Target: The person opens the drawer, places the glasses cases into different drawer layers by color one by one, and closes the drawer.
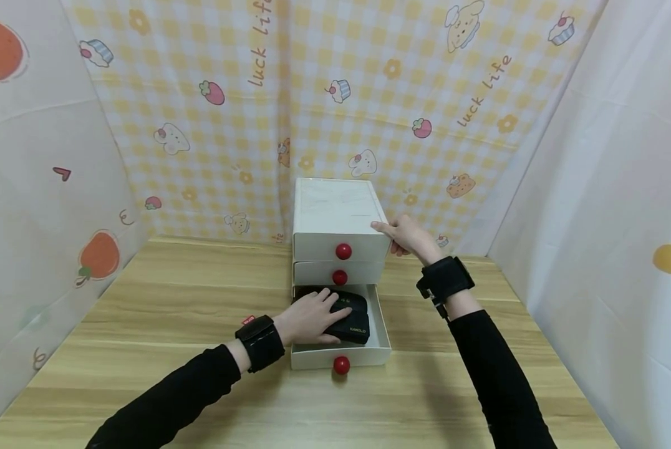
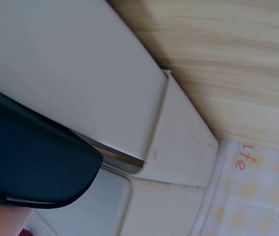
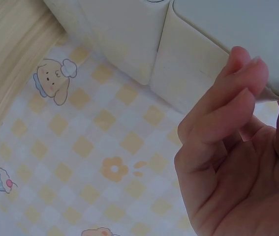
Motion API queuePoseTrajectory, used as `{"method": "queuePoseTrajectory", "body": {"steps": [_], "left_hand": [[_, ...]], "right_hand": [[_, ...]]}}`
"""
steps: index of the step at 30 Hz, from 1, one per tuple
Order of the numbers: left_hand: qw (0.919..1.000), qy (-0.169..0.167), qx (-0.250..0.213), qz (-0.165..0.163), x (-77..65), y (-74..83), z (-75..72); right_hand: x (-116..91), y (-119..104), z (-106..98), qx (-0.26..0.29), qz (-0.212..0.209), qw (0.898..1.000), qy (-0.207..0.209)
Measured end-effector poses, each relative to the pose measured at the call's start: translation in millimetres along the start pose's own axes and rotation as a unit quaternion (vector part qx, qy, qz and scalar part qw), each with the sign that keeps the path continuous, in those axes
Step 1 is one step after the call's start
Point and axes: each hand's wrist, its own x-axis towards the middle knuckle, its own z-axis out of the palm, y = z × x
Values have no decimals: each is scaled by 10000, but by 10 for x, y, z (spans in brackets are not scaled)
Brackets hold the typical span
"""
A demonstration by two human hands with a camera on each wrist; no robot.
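A small white drawer cabinet (image 1: 338, 209) with round red knobs stands on the table, its bottom drawer (image 1: 377, 318) pulled out. In that drawer lies a black zipped case (image 1: 358, 324) with yellow lettering. My left hand (image 1: 312, 317) rests on the case with fingers spread across its top, covering its left part. The left wrist view shows the dark case (image 2: 36, 152) behind a white drawer wall (image 2: 80, 64). My right hand (image 1: 411, 237) holds the cabinet's upper right front corner, one digit on top. In the right wrist view, its curled fingers (image 3: 223, 113) are at that corner.
The middle drawer (image 1: 313, 272) and top drawer (image 1: 318, 247) are closed. A wooden table (image 1: 201, 280) carries the cabinet. A checked yellow curtain (image 1: 335, 125) hangs close behind, with white cloth (image 1: 582, 168) at the sides. A small red tag (image 1: 248, 320) shows beside the left wrist strap.
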Motion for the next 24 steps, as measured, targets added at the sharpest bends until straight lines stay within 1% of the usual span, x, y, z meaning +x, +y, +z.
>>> {"method": "queuePoseTrajectory", "body": {"steps": [2,4,11,15,24], "left_hand": [[10000,-30,16,4,37,21,14],[9999,-101,-29,-30,71,36,28],[9985,-370,-328,-250,163,77,71],[9973,-447,-454,-368,194,110,112],[9977,-270,-450,-435,227,163,147]], "right_hand": [[1,2,-2,-39,-10,10000,10],[-2,1,-4,63,9,10000,-5],[-4,11,-7,165,-54,9998,-75],[-19,-1,-7,221,-67,9997,-62],[-9,10,-4,256,-42,9997,-25]]}}
